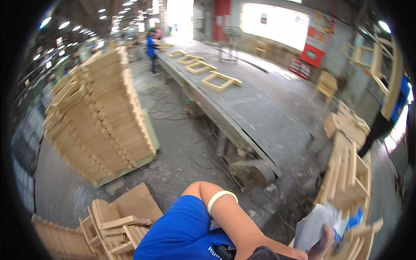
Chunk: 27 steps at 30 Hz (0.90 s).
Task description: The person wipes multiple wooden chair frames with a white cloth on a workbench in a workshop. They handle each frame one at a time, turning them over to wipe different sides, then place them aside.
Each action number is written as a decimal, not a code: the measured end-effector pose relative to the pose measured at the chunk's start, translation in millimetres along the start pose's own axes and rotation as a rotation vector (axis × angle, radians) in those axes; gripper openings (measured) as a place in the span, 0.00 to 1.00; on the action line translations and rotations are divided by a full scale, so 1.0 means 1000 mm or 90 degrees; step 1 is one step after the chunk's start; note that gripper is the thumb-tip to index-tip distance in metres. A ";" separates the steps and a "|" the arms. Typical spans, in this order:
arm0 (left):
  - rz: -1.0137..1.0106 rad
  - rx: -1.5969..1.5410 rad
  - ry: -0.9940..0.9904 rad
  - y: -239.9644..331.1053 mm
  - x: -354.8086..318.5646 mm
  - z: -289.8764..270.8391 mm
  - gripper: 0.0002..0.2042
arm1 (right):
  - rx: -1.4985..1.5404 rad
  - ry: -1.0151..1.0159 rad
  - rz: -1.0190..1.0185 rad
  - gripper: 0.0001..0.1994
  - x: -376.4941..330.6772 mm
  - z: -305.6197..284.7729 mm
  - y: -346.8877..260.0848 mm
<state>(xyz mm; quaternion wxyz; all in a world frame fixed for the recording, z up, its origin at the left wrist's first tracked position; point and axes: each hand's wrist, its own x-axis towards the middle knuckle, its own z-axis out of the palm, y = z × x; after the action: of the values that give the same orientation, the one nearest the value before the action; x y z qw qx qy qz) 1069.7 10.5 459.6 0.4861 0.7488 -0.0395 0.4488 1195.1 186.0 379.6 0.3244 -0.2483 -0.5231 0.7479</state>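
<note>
Pale wood dominates. Your bent arm (225,216), bare below a blue sleeve and ringed by a cream band (220,199), comes in from the lower edge and folds at the elbow, forearm running down and right. One hand (323,245) shows at the lower right, whether left or right you cannot tell. Its fingers are closed on a crumpled white sheet of paper or plastic (314,227), just beside a stack of light wooden frame parts (349,177).

Further items: a tall leaning stack of slatted wooden panels (99,117) on a pallet at left; loose wooden pieces on flat cardboard (117,221) at lower left; a long grey steel bench (251,112) carrying square wooden frames (221,80); rough grey concrete floor (173,147).
</note>
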 end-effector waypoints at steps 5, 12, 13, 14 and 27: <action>-0.027 0.113 0.097 0.021 -0.023 -0.030 0.20 | -0.037 -0.216 0.096 0.27 0.099 0.079 0.026; -0.055 0.208 0.198 0.049 -0.054 -0.069 0.20 | -0.044 -0.425 0.159 0.27 0.190 0.171 0.050; -0.060 0.216 0.214 0.053 -0.057 -0.075 0.20 | -0.045 -0.446 0.166 0.27 0.199 0.179 0.053; -0.065 0.228 0.226 0.060 -0.063 -0.081 0.20 | -0.041 -0.469 0.175 0.27 0.209 0.185 0.055; -0.044 0.336 0.347 0.134 -0.141 -0.164 0.21 | -0.109 -0.669 0.278 0.26 0.317 0.273 0.091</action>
<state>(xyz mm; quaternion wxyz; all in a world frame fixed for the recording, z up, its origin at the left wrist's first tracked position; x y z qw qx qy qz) 815.6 11.8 472.7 0.2838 0.7025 0.2335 0.6094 769.6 230.7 373.5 -0.1624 0.0289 -0.6093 0.7756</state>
